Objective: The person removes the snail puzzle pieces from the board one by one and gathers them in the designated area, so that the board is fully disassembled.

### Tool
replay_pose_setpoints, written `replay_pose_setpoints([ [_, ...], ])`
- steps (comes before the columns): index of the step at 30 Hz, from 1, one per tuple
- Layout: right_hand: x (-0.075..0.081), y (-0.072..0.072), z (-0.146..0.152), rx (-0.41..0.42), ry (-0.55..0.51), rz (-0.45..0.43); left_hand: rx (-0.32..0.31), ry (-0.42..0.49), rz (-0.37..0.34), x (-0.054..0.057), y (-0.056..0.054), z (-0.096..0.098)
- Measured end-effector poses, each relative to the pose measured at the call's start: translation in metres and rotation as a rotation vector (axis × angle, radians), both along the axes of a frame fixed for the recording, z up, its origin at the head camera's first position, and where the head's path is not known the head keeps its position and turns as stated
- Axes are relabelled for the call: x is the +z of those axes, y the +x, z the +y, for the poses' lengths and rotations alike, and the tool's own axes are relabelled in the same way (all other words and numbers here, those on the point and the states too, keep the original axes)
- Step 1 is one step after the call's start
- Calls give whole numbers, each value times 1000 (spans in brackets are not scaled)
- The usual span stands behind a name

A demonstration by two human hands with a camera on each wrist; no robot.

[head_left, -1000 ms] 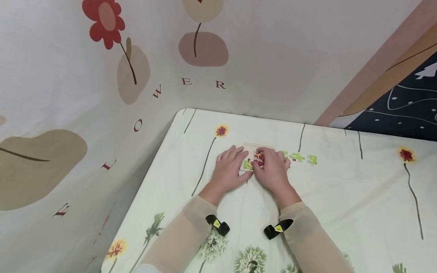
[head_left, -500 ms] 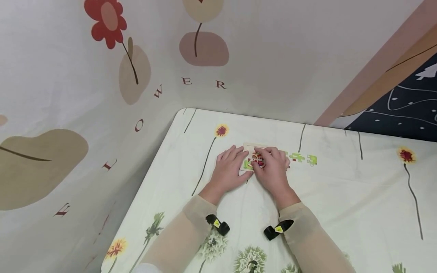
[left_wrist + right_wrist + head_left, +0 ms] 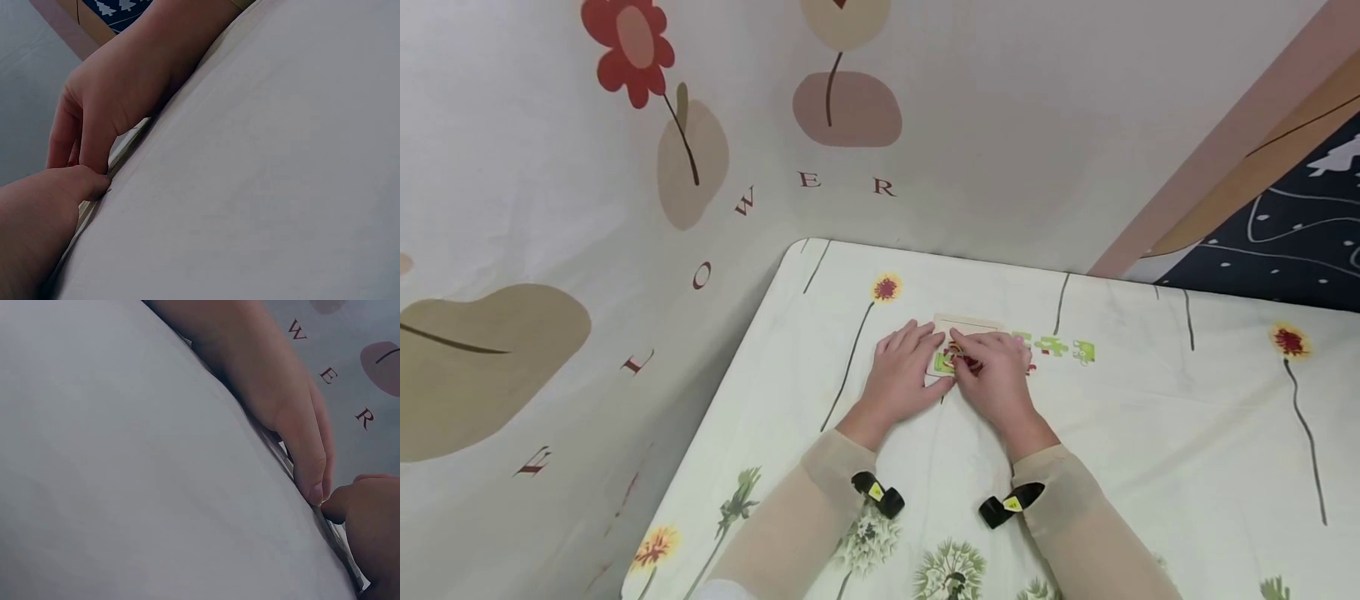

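Shifted slightly leftward over the puzzle board (image 3: 966, 323), the right hand (image 3: 1003, 383), any grip indiscernible, suggests fine adjustment; the left hand (image 3: 898, 379), straight-fingered, rests at the board's left edge.

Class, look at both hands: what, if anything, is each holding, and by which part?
The left hand rests at the left of the board, no grip showing. The right hand bends over it; whether it pinches anything cannot be told.

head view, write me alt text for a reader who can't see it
A person's left hand rests at the left edge of a small puzzle board on a flower-print cloth, while the right hand arches over the board's pieces. Loose, mostly green pieces lie to the right; behind is a pale backdrop printed with flowers and letters.
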State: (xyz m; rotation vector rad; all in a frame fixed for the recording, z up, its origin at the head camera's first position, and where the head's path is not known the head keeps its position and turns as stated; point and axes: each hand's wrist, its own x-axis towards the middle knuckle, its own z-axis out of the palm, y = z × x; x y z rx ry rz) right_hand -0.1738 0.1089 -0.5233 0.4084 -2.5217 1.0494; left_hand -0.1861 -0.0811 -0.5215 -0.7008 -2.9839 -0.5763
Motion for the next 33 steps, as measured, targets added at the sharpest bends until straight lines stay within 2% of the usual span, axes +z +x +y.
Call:
replay_pose_setpoints([
  [4,0,2,4,13,13,-15,-3,-2,-5,-1,0,2],
  [11,-1,7,15,10,-27,-1,-11,8,-19,2,2,5],
  [26,0,18,51,-55,-28,-28,-1,-6,-31,-1,-1,6],
  [33,-1,23,65,-119,-18,-111,15,-4,-42,-2,0,1],
])
